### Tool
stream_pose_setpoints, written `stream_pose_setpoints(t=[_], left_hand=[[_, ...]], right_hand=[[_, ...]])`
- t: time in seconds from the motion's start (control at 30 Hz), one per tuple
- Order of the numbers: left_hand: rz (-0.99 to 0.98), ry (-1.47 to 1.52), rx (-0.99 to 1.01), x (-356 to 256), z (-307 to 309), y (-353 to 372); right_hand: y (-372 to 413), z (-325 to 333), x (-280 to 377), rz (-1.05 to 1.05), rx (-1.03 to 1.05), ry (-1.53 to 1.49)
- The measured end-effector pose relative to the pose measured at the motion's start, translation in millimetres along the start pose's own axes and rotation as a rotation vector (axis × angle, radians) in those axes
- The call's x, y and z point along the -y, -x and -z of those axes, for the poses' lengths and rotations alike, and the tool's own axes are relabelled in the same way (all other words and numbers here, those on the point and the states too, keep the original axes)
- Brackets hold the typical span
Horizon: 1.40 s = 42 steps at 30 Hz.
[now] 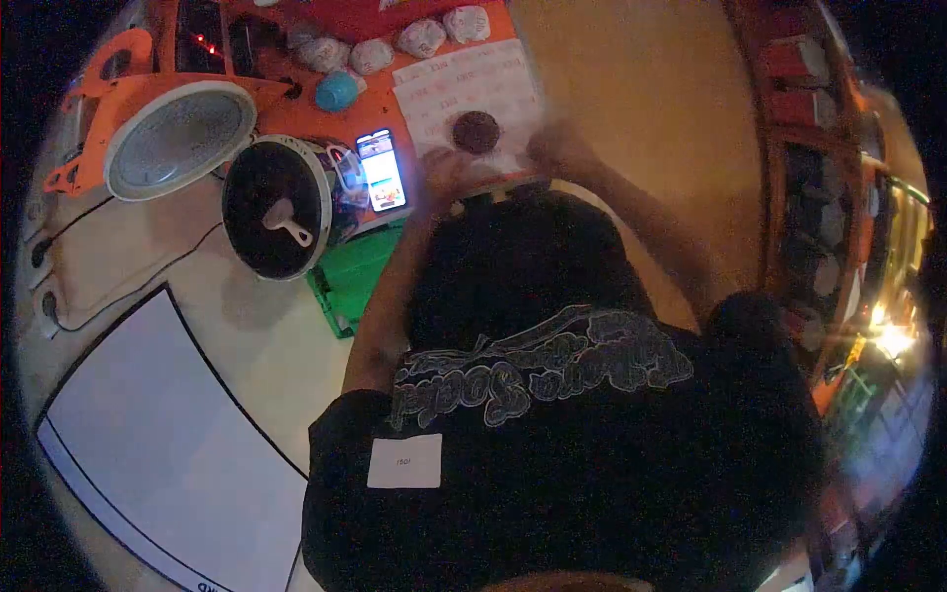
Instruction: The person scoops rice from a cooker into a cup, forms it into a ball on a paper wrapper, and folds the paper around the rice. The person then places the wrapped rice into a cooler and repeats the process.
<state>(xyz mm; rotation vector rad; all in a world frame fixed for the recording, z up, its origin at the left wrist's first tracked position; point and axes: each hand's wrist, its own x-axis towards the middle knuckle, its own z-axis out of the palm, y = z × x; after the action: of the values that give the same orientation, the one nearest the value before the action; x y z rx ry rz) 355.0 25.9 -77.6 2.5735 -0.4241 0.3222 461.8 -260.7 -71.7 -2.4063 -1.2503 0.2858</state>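
A dark brown round piece (476, 132), like a patty or bun, lies on printed wrapping paper (419, 99) on the orange table. My left hand (449, 172) is at the paper's near left edge, just below the round piece. At the right edge of the paper, close to the table's side, is my right hand (560, 148). Both hands are dim and blurred, so their fingers do not show clearly. A lit phone (383, 170) stands left of my left hand. Several round parcels (422, 37) in similar paper line the back, with a blue ball-shaped item (336, 92) in front.
To the left is a deep dark-lined pot (247, 222) with a white paddle (288, 222) inside. Its round lid (181, 141) rests behind it. A green plastic crate (347, 271) stands below the table edge. A cord (138, 286) runs across the floor beside a white board (178, 434).
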Motion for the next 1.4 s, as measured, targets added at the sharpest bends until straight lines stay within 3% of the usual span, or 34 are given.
stream_pose_setpoints(t=[0.03,0.07,0.17,0.2,0.23,0.27,0.33,0.37,0.43,0.47,0.53,0.57,0.63,0.77,0.83,0.93,0.97,1.03,1.07,1.1,1.13,1.17,1.2,1.3,1.33,1.4], left_hand=[[0.172,0.226,0.167,3.1,0.8,6.3],[0.343,0.451,0.333,4.3,2.7,9.8],[0.412,0.606,0.218,-15.8,22.9,3.6],[0.413,0.605,0.214,-6.1,10.7,4.5],[0.415,0.542,0.076,12.5,-11.4,7.0],[0.416,0.478,-0.061,23.1,-23.5,10.1],[0.530,0.438,-0.022,4.3,4.4,-17.3],[0.643,0.402,0.019,-2.6,15.6,-29.6],[0.686,0.403,0.054,7.7,4.5,-30.0],[0.734,0.404,0.096,12.9,-0.4,-29.9],[0.676,0.325,0.061,12.0,-1.3,-31.6],[0.623,0.249,0.032,7.8,-0.7,-32.0],[0.637,0.276,0.034,5.8,0.3,-33.6],[0.697,0.253,0.075,8.8,-3.1,-33.3],[0.678,0.283,0.065,4.7,-1.0,-35.2],[0.683,0.332,0.078,-3.0,14.6,-39.6],[0.706,0.350,0.098,-4.3,21.5,-39.0],[0.763,0.248,0.034,1.7,36.5,-23.5],[0.818,0.146,-0.028,3.5,42.1,-14.8],[0.820,0.149,-0.024,3.8,45.0,-10.8],[0.884,0.183,-0.146,4.3,46.7,-6.9],[0.946,0.215,-0.273,1.6,50.3,-5.1],[0.950,0.214,-0.277,-5.1,51.5,-2.4],[0.714,0.086,-0.175,-17.7,44.3,7.3],[0.715,0.085,-0.176,-16.8,43.4,10.7],[0.994,0.232,0.065,-12.4,43.3,19.3]], right_hand=[[-0.3,0.8,-1.6,-0.036,0.224,-0.022],[-1.1,9.1,3.5,-0.031,0.223,-0.023],[0.2,18.1,9.9,-0.055,0.227,-0.102],[-1.8,-9.5,-8.1,-0.047,0.081,-0.225],[-3.4,-25.0,-17.9,-0.037,-0.065,-0.349],[-7.2,-21.8,-13.3,-0.032,-0.065,-0.349],[-19.2,-9.5,-1.3,-0.353,-0.177,-0.857],[-21.5,-25.7,-16.5,-0.349,-0.181,-0.854],[-26.9,-72.9,-60.4,-0.390,0.073,-0.194],[-27.9,-60.6,-54.4,-0.388,0.069,-0.191],[-24.6,-21.0,-24.9,-0.727,0.057,-0.628],[-20.5,-23.7,-21.8,-0.728,0.057,-0.632],[-17.4,-31.2,-16.4,-0.660,-0.343,-0.388],[-31.8,34.1,47.6,-0.781,-0.483,-0.464],[-43.8,59.1,72.5,-0.074,0.102,-0.183],[-43.2,9.6,80.0,0.103,0.049,-0.167],[-38.8,-4.0,75.1,0.100,0.050,-0.171],[-30.4,-19.9,63.6,0.195,-0.015,0.119],[-33.0,-10.8,67.6,0.192,-0.011,0.116],[-41.0,11.8,76.2,0.111,0.101,0.036],[-44.6,23.7,81.8,0.032,0.213,-0.044],[-41.0,23.8,82.1,0.036,0.217,-0.044],[-36.1,23.8,80.4,0.083,0.129,0.039],[-31.5,14.3,73.7,0.136,-0.002,0.117],[-30.6,9.3,71.1,0.137,-0.046,0.113],[-27.4,-14.4,57.0,0.177,-0.077,0.173]])
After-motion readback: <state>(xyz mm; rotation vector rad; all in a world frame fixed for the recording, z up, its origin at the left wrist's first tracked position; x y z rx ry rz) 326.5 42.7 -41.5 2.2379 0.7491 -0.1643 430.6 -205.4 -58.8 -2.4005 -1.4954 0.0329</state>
